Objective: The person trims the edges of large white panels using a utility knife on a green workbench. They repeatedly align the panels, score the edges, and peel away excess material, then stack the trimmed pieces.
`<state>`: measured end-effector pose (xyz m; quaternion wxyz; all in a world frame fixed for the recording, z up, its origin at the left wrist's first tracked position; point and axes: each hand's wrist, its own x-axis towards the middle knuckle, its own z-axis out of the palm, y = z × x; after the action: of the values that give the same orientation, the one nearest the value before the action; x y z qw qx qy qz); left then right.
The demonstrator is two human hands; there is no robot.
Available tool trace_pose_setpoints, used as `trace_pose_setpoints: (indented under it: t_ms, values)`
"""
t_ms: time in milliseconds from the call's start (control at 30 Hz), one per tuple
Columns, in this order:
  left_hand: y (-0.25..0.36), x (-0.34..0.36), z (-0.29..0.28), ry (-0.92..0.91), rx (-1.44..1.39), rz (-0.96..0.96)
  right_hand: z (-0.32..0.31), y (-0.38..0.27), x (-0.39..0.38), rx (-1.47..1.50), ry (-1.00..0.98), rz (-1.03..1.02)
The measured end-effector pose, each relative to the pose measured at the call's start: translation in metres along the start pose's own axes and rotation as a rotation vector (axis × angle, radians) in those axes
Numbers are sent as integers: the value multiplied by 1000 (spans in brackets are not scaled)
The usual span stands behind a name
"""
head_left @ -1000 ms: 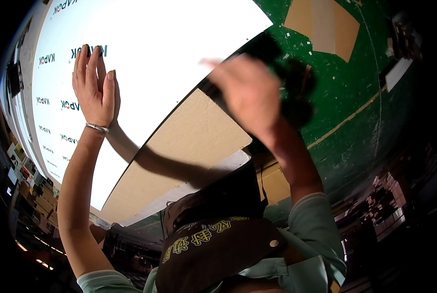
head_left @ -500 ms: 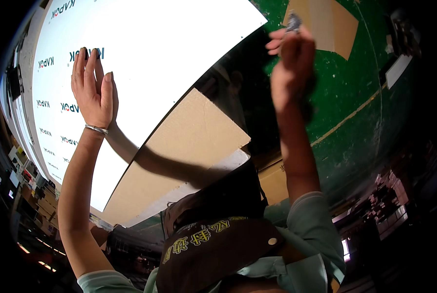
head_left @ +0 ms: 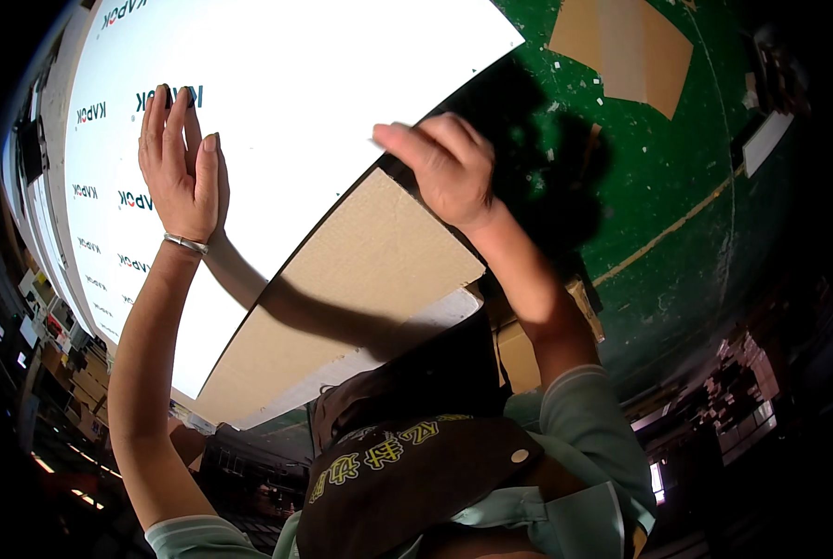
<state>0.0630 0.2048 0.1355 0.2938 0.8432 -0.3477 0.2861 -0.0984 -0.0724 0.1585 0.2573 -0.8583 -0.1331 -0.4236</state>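
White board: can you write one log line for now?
left hand: flat on white board | right hand: at board edge | cardboard: underneath

White sheet (head_left: 277, 102) lies on cardboard panel (head_left: 360, 270), floor (head_left: 677, 186) right

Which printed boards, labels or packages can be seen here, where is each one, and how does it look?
White board: upper left, large flat sheet with small dark logos repeated; left hand lies flat on it, right hand is at its edge.
Brown cardboard sheet: beneath the board, plain.
Cardboard piece: on the green floor, upper right, plain tan.
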Motion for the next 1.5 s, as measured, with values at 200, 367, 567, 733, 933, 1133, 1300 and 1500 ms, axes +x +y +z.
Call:
trace_pose_setpoints:
  t_ms: [200, 367, 567, 733, 933, 1133, 1300, 1500]
  values:
    - [-6, 2, -1, 35, -6, 30, 3, 6, 26, -51, 249, 24]
    - [-3, 0, 1, 18, -28, 16, 4, -6, 0, 216, -159, -71]
    - [-3, -4, 0, 16, -4, 8, -6, -24, 29, 721, -443, 271]
    - [-2, 1, -6, 18, 0, 2, -59, 35, 77, 196, 183, 334]
    - [-10, -10, -10, 22, 12, 23, -48, 13, 48, 336, 506, 586]
    - [-13, -10, 3, 51, -37, 33, -9, 24, 10, -97, 305, 159]
    - [-8, -14, 0, 55, 3, 24, 14, 4, 0, -204, 239, -27]
    - [-13, -18, 3, 104, -8, 59, 14, -7, -10, 83, -219, -334]
